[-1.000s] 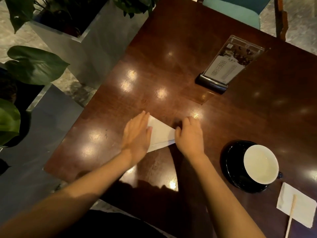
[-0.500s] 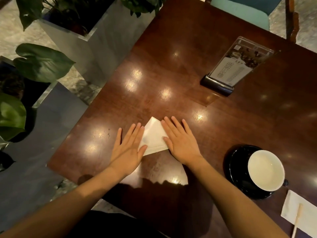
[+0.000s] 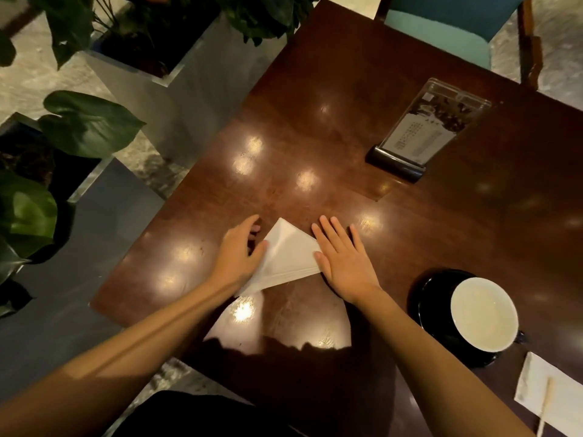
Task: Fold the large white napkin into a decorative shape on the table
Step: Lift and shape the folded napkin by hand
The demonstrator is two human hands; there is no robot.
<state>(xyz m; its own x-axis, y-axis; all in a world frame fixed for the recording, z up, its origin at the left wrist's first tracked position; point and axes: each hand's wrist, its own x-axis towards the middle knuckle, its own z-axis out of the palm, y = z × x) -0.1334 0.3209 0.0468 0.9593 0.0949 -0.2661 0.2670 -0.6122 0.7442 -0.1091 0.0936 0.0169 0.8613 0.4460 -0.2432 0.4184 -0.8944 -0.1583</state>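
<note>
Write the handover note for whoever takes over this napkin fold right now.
Left hand: fingers curled at the left edge of the napkin, thumb on top, apparently pinching it.
Right hand: flat and open, pressing the right corner.
Position: the napkin lies on the table between the two hands.
Done: folded down to a flat triangle.
Left: the further folds that give the decorative shape.
</note>
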